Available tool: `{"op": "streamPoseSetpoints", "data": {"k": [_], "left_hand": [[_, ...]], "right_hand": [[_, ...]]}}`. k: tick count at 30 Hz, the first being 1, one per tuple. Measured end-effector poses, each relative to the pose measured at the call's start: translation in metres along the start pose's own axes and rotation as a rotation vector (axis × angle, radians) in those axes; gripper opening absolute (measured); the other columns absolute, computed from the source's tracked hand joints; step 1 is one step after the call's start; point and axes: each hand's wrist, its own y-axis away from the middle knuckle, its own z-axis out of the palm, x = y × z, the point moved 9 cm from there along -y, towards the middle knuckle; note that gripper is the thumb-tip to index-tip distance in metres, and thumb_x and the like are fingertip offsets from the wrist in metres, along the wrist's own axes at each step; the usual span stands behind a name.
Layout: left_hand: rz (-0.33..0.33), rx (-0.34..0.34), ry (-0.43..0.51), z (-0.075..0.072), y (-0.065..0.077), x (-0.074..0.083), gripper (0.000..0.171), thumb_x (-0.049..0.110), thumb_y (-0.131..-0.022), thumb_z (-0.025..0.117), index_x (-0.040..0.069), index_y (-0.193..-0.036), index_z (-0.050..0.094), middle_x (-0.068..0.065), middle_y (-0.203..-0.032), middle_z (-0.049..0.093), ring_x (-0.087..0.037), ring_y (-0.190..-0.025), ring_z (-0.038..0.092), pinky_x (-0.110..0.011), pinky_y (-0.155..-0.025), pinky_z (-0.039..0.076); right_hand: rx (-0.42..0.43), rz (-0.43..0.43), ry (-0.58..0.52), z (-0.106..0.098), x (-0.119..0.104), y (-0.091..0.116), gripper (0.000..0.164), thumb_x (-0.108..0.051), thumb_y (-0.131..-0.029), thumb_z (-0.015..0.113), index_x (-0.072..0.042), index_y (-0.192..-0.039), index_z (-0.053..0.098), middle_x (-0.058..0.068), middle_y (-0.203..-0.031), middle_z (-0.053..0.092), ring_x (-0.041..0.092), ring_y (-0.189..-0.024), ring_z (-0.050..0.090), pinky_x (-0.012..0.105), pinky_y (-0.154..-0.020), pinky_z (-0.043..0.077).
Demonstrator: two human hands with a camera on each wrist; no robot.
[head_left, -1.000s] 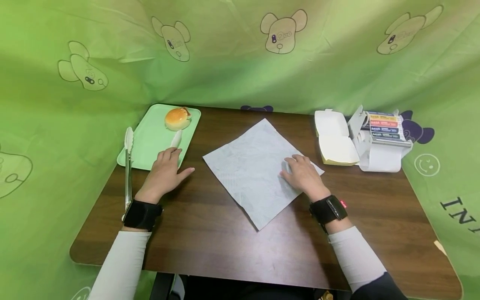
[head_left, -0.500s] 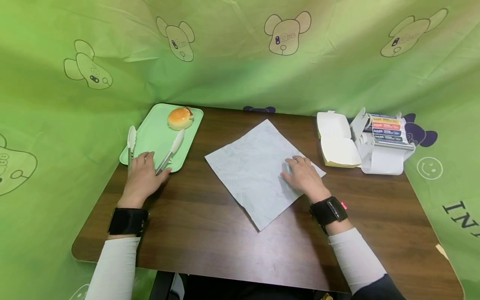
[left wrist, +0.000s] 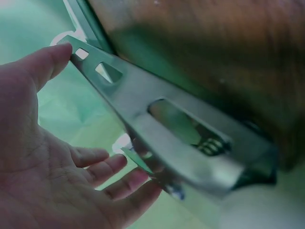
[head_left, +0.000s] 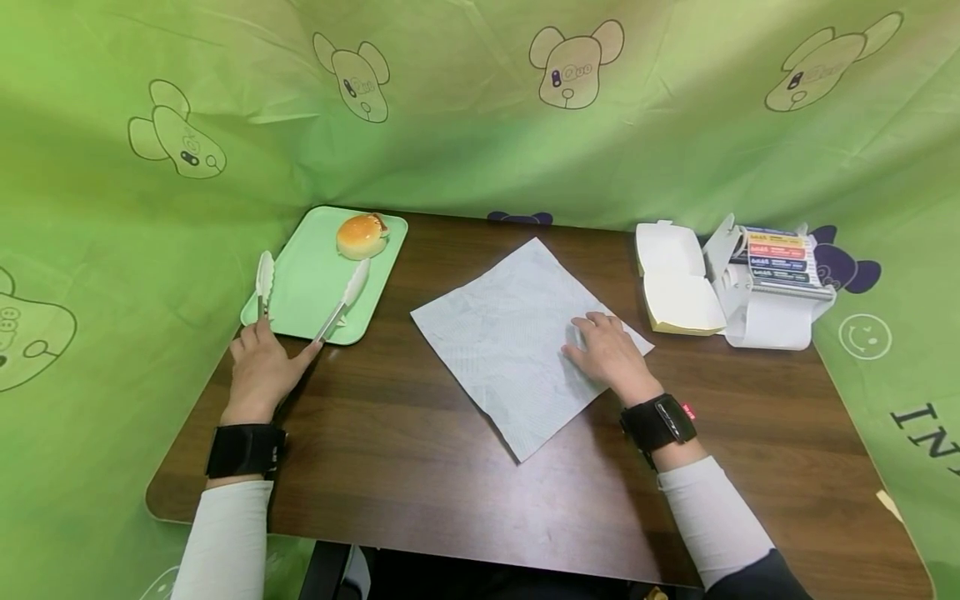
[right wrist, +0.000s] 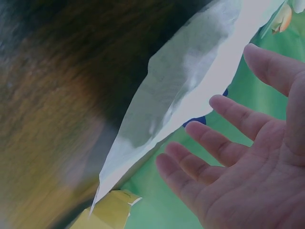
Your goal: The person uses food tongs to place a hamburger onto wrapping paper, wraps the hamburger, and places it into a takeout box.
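Note:
Metal tongs (head_left: 333, 317) with white tips lie spread, their ends over a green tray (head_left: 307, 271). My left hand (head_left: 262, 371) is splayed at the tongs: index fingertip at the left arm, thumb at the right one. In the left wrist view the thumb tip meets the perforated steel handle (left wrist: 138, 105), and several fingertips reach the tongs' lower side. The palm covers part of the handle in the head view. My right hand (head_left: 607, 354) rests with relaxed fingers on the right side of a white paper sheet (head_left: 510, 333), laid as a diamond.
A bun with filling (head_left: 362, 237) sits at the tray's far right. Right of the paper stands an open white box (head_left: 681, 300), with a label-roll dispenser (head_left: 780, 279) beside it. Green printed cloth (head_left: 465, 125) hangs behind the brown table (head_left: 420, 492).
My left hand has moved left and back from over the tongs' right arm, with thumb and index now spread across both arms. The right hand has stayed on the paper.

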Motion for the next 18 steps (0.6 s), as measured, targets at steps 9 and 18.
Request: {"op": "streamPoseSetpoints", "data": {"k": [9, 18], "left_hand": [[-0.055, -0.03, -0.027, 0.0059, -0.0002, -0.0069, 0.116, 0.049, -0.094, 0.068, -0.025, -0.147, -0.004, -0.052, -0.133, 0.02, -0.062, -0.126, 0.019, -0.068, -0.103, 0.029], [-0.075, -0.07, -0.063, 0.007, -0.0021, -0.0079, 0.117, 0.054, -0.095, 0.064, -0.03, -0.143, -0.001, -0.055, -0.129, 0.024, -0.067, -0.125, 0.023, -0.07, -0.103, 0.03]], "right_hand": [[-0.007, 0.009, -0.001, 0.0025, 0.0023, 0.0002, 0.059, -0.034, -0.099, 0.063, -0.001, -0.146, 0.05, 0.028, -0.152, 0.04, 0.047, -0.141, 0.033, 0.06, -0.113, 0.034], [-0.005, 0.012, -0.003, 0.0046, 0.0045, -0.0003, 0.059, -0.034, -0.098, 0.064, -0.001, -0.145, 0.051, 0.028, -0.152, 0.04, 0.046, -0.14, 0.035, 0.06, -0.112, 0.034]]}}
